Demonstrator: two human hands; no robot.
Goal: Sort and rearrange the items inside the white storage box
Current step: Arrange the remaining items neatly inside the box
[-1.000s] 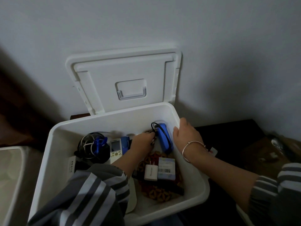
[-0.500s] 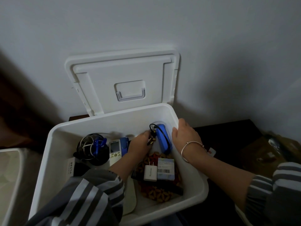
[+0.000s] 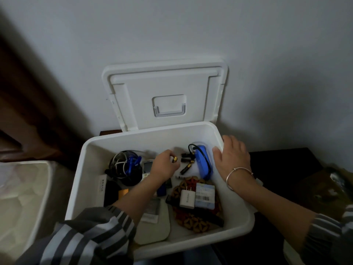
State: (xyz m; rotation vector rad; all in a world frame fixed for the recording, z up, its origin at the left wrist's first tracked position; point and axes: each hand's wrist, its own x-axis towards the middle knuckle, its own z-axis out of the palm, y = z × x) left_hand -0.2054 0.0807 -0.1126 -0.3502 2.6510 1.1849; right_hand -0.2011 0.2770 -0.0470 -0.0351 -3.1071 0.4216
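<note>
White plastic box (image 3: 150,131) — left hand (image 3: 163,165) pinches cylindrical battery (image 3: 175,159).

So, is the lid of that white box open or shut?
Open. The lid stands upright against the wall behind the white storage box, and the items inside lie in plain view.

Pale wall (image 3: 191,25), second white bin (image 3: 26,162) at left, dark tabletop (image 3: 282,161) at right

Grey striped sleeves (image 3: 86,236), 1 silver wrist bangle (image 3: 240,168).
</note>
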